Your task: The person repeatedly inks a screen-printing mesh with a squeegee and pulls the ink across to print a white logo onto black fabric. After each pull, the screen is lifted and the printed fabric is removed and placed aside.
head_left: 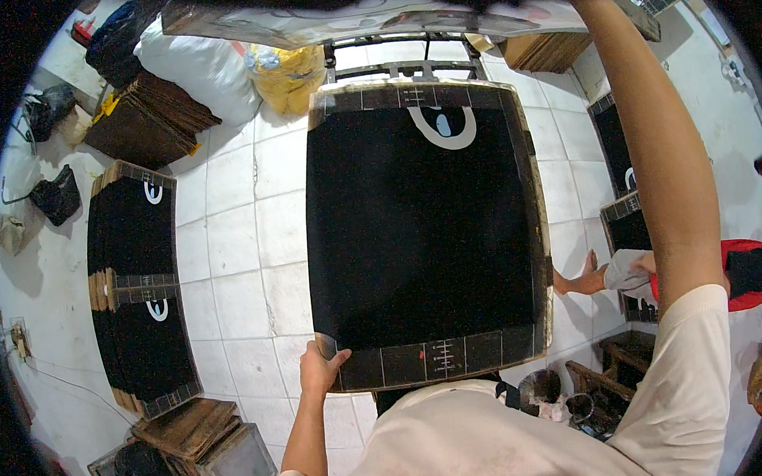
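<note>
A large board (pixel 398 366) covered with black cloth (pixel 416 236) lies flat in front of me. A white ring with a pale blue spot, the printed motif (pixel 444 128), shows near the cloth's far edge. My left hand (pixel 317 369) grips the board's near left corner, thumb on top and the other fingers partly hidden. Stretched far forward along the right side is my right arm (pixel 668 151); its hand is out of sight past the upper edge. Beside that arm's far end, a wide framed panel (pixel 367 16) is raised across the top of the view.
More boards with black cloth (pixel 132 227) lie stacked at the left and right (pixel 629 223). White and yellow sacks (pixel 201 70) stand far left beside brown boards (pixel 147 121). A person in a red cap (pixel 754 274) sits close on my right. Wooden frames (pixel 229 457) lean near left.
</note>
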`<act>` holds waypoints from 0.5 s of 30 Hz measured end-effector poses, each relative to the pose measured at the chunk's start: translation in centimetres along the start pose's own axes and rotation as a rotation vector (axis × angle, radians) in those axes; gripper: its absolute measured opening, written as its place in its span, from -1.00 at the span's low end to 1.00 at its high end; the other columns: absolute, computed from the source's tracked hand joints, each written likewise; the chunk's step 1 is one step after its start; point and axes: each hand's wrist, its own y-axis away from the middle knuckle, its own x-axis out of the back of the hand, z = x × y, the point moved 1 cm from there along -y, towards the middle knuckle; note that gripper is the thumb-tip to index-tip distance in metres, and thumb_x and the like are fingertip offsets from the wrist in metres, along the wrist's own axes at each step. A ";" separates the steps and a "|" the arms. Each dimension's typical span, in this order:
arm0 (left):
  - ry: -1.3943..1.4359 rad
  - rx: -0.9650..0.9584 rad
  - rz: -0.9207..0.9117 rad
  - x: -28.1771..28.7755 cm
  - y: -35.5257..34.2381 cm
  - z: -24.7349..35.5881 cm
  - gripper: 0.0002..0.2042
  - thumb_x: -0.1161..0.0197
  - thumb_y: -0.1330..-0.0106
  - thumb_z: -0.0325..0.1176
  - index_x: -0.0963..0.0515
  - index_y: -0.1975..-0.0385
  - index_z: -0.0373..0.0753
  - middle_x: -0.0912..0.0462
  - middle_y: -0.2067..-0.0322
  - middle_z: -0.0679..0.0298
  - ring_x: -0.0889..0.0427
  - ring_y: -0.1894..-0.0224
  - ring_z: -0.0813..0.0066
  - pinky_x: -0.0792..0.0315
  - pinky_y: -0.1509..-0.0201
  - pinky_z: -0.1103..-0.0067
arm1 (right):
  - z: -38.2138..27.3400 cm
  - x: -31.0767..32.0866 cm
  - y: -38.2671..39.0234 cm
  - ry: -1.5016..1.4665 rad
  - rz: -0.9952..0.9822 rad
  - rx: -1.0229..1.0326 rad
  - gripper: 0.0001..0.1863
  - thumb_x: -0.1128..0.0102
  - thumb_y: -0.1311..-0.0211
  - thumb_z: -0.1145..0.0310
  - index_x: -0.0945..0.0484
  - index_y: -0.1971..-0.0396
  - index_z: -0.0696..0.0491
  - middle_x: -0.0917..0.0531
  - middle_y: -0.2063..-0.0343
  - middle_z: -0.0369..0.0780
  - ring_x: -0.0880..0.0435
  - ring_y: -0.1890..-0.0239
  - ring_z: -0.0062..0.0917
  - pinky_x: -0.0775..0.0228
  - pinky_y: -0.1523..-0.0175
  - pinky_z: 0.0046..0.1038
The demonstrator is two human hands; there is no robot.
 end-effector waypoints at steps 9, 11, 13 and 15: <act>-0.496 -0.161 -0.153 6.3 -2.2 6.7 -0.25 -0.51 -0.10 0.36 -0.74 0.34 -0.43 -0.79 0.39 -0.10 -0.80 0.28 -0.12 -0.66 0.14 0.23 | 1.5 -1.4 4.9 0.060 -0.005 0.016 -0.41 -0.06 -0.43 -0.16 -0.75 0.21 0.12 -0.78 0.24 0.03 -0.76 0.13 -0.09 -0.51 -0.02 -0.15; -0.201 -0.207 -0.009 9.2 -2.3 12.3 -0.35 -0.52 -0.24 0.17 -0.74 0.13 -0.46 -0.82 0.29 -0.10 -0.83 0.21 -0.02 -0.67 0.03 0.32 | 2.7 -2.8 8.7 0.011 0.030 0.048 -0.46 -0.12 -0.43 -0.12 -0.75 0.18 0.12 -0.80 0.20 -0.03 -0.76 0.05 -0.10 -0.53 -0.13 -0.14; 0.544 -0.546 0.258 11.0 -1.3 17.9 -0.58 -0.46 -0.42 -0.19 -0.61 -0.07 -0.42 -0.75 0.05 0.13 -0.71 0.03 0.37 -0.57 -0.11 0.41 | 3.6 -4.6 14.4 -0.132 0.244 0.200 -0.64 -0.28 -0.35 0.07 -0.75 0.22 0.10 -0.79 0.25 -0.06 -0.76 0.10 -0.12 -0.53 -0.09 -0.12; 1.088 -0.639 0.212 11.7 -1.5 22.1 -0.54 -0.33 -0.51 -0.16 -0.50 -0.25 -0.31 -0.69 -0.09 0.17 -0.65 -0.14 0.31 -0.53 -0.27 0.35 | 4.4 -6.3 21.3 -0.189 0.273 0.229 -0.77 -0.39 -0.23 0.28 -0.73 0.19 0.07 -0.78 0.22 -0.11 -0.75 0.12 -0.14 -0.50 -0.08 -0.12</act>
